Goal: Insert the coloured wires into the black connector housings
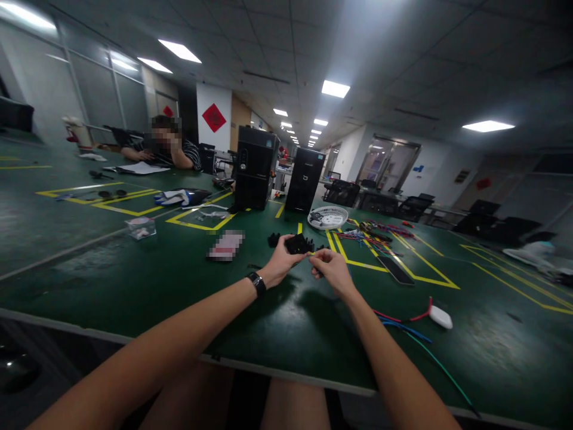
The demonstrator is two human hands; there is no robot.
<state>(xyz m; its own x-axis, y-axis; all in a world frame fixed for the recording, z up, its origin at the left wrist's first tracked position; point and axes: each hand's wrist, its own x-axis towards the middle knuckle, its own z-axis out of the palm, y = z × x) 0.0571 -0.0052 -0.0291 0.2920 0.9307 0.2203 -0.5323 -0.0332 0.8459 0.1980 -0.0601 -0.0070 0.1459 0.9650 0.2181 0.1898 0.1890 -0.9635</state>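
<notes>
My left hand [281,263] is closed around a small black part [297,243] with several raised prongs, held above the green table [286,322]. Close by on the right, the fingers of my right hand [332,269] are pinched together near the part's lower edge. Whatever is between those fingertips is too small to make out. More dark pieces show just behind the black part. A pink phone-like object [226,245], partly blurred, lies to the left of my left hand. Blue wires [405,328] rest beside my right forearm, along with a red wire and a green one.
Two black computer towers [255,170] stand at the back. A white round basket [328,217] and a bundle of coloured wires [380,233] lie right of them. A white case [441,317] sits at right, a clear box [140,227] at left. Another person [163,146] sits across the table.
</notes>
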